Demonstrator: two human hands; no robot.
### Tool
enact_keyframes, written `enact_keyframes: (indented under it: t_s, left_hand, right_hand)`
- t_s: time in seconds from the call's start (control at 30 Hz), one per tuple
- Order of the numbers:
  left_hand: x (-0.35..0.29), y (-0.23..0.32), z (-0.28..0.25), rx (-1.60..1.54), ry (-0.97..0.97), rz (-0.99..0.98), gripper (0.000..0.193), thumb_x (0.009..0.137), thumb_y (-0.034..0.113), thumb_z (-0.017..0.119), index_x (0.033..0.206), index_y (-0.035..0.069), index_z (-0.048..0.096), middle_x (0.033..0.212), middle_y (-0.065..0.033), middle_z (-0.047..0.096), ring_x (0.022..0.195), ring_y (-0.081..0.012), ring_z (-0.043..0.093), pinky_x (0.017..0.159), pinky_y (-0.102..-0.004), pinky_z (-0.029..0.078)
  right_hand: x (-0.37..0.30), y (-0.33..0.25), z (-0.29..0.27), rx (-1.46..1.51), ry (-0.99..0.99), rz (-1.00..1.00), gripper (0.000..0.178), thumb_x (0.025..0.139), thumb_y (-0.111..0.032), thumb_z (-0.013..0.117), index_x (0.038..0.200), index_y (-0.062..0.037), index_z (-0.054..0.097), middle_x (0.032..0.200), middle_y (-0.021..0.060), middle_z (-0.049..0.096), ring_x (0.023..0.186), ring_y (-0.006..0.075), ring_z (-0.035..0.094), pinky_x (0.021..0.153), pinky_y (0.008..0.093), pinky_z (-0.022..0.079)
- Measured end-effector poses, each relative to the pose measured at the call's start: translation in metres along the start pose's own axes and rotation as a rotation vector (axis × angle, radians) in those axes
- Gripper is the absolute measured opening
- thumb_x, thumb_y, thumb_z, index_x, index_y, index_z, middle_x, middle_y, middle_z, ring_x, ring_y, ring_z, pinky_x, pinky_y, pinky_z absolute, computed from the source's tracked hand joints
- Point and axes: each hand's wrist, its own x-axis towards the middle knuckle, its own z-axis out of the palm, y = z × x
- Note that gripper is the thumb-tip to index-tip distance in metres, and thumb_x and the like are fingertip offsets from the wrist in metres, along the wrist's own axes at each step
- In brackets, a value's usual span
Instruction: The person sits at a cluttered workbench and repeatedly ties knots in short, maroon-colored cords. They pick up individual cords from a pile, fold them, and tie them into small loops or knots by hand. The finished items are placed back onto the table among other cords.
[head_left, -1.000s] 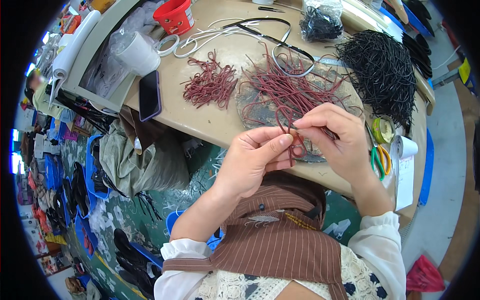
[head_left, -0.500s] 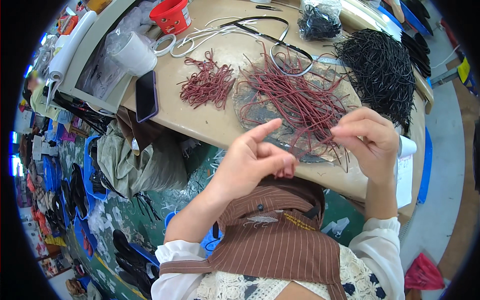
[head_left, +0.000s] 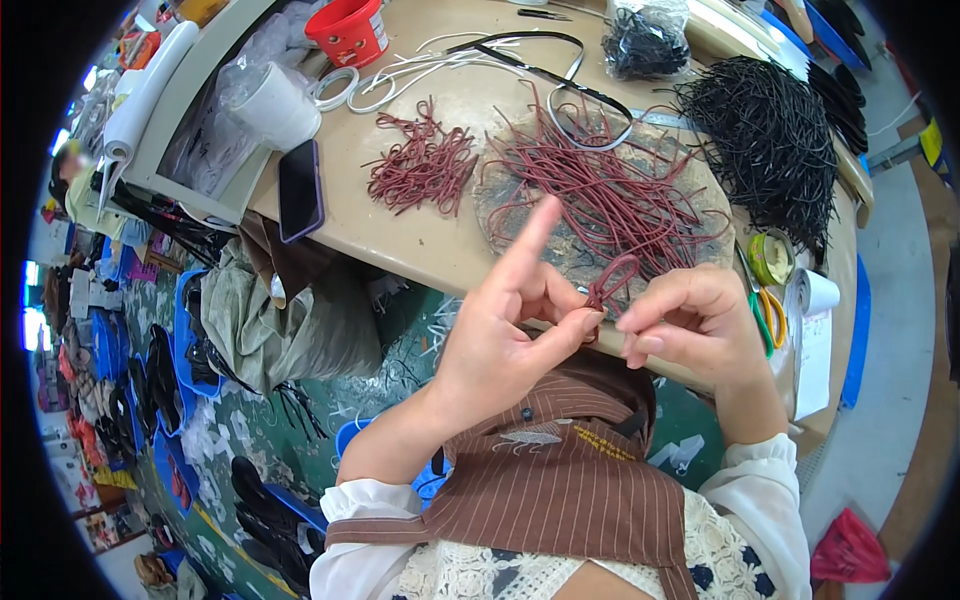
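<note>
"Red cord, looped: where do we have it in the head view?"

"Between our two hands, just off the near edge of the desk. Our left hand pinches its lower end with the thumb against a bent finger, while the index finger points up, free of it."

"And our right hand?"

"Its fingertips are drawn narrow, just beside the loop. We can't tell whether they grip a strand."

"Which way does the loop lie?"

"Its long axis slants from our left fingertips away from us and a little rightward. So it lies right of the left hand and left of the right hand. The left is the nearer, as it touches the cord; the relation that counts is the small gap on the loop's right side, where our right fingertips are."

"What else is around us?"

"Ahead, a pile of loose red lengths on the round board. Left of that, a bunch of looped red pieces. To the right, black strands heaped on the desk."
</note>
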Motion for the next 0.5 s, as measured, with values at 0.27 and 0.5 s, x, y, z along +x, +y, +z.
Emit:
enact_keyframes:
  t_s: [0.27,0.5]
  left_hand:
    - [0.006,-0.015,0.007,0.038,0.100,-0.037,0.024,0.081,0.000,0.057,0.105,-0.003,0.056,0.083,-0.0045,0.060,0.073,-0.0078,0.057,0.066,-0.0201,0.048]
    - [0.002,-0.014,-0.001,-0.090,0.195,-0.168,0.016,0.083,0.005,0.056,0.097,-0.003,0.060,0.082,-0.0062,0.064,0.073,-0.0081,0.059,0.064,-0.0192,0.048]
  right_hand:
    - [0.011,0.003,0.000,-0.421,0.039,-0.105,0.016,0.068,-0.003,0.070,0.083,-0.0004,0.065,0.076,0.0067,0.062,0.065,0.0103,0.058,0.058,0.0212,0.046]
    - [0.019,0.021,0.018,-0.382,0.225,-0.004,0.013,0.069,-0.008,0.071,0.073,-0.0017,0.060,0.063,0.0021,0.057,0.053,0.0047,0.049,0.048,0.0207,0.038]
